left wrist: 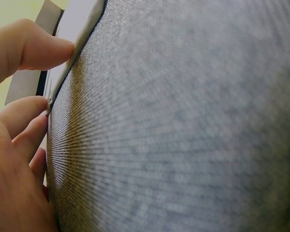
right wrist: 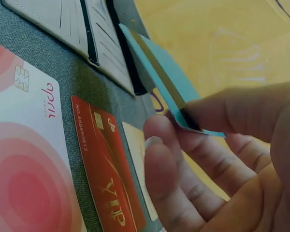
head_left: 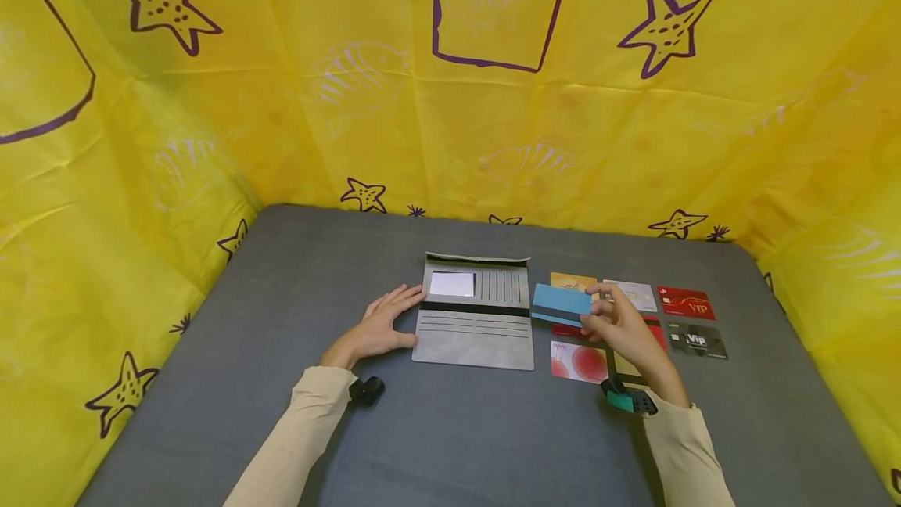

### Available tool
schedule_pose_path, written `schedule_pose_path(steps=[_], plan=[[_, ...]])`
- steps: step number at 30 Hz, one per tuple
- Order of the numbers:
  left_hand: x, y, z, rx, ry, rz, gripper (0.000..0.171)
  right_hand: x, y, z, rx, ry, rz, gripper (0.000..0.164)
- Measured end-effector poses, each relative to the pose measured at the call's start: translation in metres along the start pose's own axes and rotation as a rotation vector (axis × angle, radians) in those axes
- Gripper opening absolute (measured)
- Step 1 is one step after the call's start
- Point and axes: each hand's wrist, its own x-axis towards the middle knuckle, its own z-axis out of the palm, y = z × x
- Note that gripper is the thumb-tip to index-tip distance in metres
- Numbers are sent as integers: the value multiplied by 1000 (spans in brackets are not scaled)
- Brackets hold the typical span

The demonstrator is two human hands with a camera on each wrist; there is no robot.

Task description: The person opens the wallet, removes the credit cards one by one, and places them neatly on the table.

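Note:
An open grey wallet [head_left: 473, 350] lies flat on the table, with rows of card slots and a white insert [head_left: 453, 284] in its upper left part. My left hand [head_left: 376, 325] rests at the wallet's left side, fingers spread; thumb and fingertips touch its edge in the left wrist view. Just right of the wallet, my right hand [head_left: 625, 332] pinches a blue card [head_left: 561, 297] with a dark stripe between thumb and fingers. In the right wrist view the blue card [right wrist: 157, 72] is tilted and raised off the table.
Several cards lie right of the wallet: a gold card [head_left: 573, 281], a silver card [head_left: 637, 296], a red VIP card [head_left: 686, 303], a black Vip card [head_left: 697, 340] and a white-and-pink card [head_left: 579, 361]. Others are partly covered by my right hand. Yellow cloth [head_left: 422, 124] walls the table [head_left: 450, 444].

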Motion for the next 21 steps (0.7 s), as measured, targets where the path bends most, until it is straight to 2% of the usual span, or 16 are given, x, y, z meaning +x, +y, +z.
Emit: schedule_pose_path(steps=[11, 21], plan=[[0, 0, 0, 4, -4, -3, 81, -20, 5, -12, 21, 90, -37, 48], [0, 0, 0, 0, -2, -6, 81, -45, 19, -31, -165, 187, -58, 45]])
